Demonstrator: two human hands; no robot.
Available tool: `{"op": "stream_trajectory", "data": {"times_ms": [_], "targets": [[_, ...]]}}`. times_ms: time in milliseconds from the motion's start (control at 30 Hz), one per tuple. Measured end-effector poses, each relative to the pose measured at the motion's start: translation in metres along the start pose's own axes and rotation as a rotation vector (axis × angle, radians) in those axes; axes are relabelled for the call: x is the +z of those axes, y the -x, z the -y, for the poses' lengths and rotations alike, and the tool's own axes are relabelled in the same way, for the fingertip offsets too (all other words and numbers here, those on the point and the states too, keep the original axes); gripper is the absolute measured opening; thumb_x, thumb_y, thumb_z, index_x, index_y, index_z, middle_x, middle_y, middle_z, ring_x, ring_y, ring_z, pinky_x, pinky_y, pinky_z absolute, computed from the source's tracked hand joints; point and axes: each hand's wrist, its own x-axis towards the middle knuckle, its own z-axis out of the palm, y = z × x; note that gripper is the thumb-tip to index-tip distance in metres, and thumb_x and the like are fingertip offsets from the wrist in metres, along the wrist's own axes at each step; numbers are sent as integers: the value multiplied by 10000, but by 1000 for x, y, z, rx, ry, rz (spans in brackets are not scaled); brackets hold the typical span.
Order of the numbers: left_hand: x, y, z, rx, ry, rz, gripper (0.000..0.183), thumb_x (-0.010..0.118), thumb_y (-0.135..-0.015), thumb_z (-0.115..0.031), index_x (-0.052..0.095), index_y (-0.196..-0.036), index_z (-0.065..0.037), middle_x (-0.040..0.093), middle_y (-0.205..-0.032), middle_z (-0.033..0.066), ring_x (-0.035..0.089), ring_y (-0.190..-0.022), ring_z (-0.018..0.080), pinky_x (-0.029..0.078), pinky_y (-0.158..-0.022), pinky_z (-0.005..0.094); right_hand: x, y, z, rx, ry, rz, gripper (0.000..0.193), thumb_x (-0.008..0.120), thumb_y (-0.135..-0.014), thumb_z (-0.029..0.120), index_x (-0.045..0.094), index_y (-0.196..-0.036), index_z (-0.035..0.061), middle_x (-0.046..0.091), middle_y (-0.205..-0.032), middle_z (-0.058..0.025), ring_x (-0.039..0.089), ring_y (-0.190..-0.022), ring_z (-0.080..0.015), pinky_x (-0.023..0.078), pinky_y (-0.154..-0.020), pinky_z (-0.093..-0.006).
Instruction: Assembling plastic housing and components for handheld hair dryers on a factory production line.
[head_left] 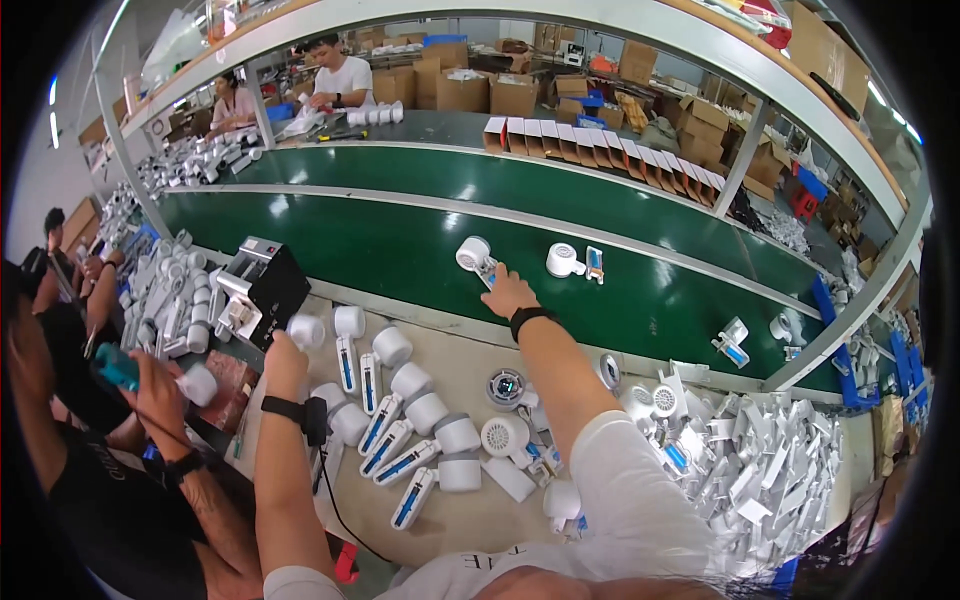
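Observation:
On the green belt, a white handheld fan (473,253) with a round head and an opened handle lies under my right hand (512,293). The fingers of that hand are closed around its handle, where a little blue shows. At the left edge of the worktable, my left hand (287,362) is closed beside a white round fan head (306,331); the handle is hidden by the hand. Between my arms, several white fans (400,430) lie in rows, blue cells showing in their handles. Near my right forearm lies a fan part with an exposed inside (507,387).
A black box-shaped machine (265,285) stands beyond my left hand. At left, a co-worker's hand holds a teal power tool (118,368). White handle shells (765,470) are heaped at right. More fans (565,260) lie on the belt; a metal frame post (850,310) rises at right.

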Motion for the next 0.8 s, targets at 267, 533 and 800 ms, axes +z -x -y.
{"op": "stream_trajectory", "data": {"times_ms": [267, 533, 800], "targets": [[-23, 24, -81, 391, 165, -63, 334, 545, -799, -218, 510, -1033, 18, 629, -897, 169, 622, -825, 287, 495, -698, 357, -48, 11, -1, 121, -678, 376, 192, 639, -719, 202, 541, -704, 37, 522, -577, -39, 495, -413, -161, 430, -388, -284], [-36, 122, -227, -17, 1925, 1302, 456, 361, -921, -378, 478, -1140, 5, 579, -1092, 157, 582, -968, 211, 458, -836, 315, -151, 177, 16, -35, -762, 516, 296, 607, -791, 250, 503, -906, -1, 547, -608, -34, 526, -453, -91, 394, -368, -203], [-70, 199, -259, 248, 1993, 1160, 217, 428, -891, -207, 487, -951, -8, 600, -925, 142, 613, -863, 226, 496, -776, 386, -166, 311, -10, -298, 33, -139, 432, 719, -690, 289, 499, -954, 28, 582, -695, -117, 581, -587, -277, 464, -520, -334]]}}
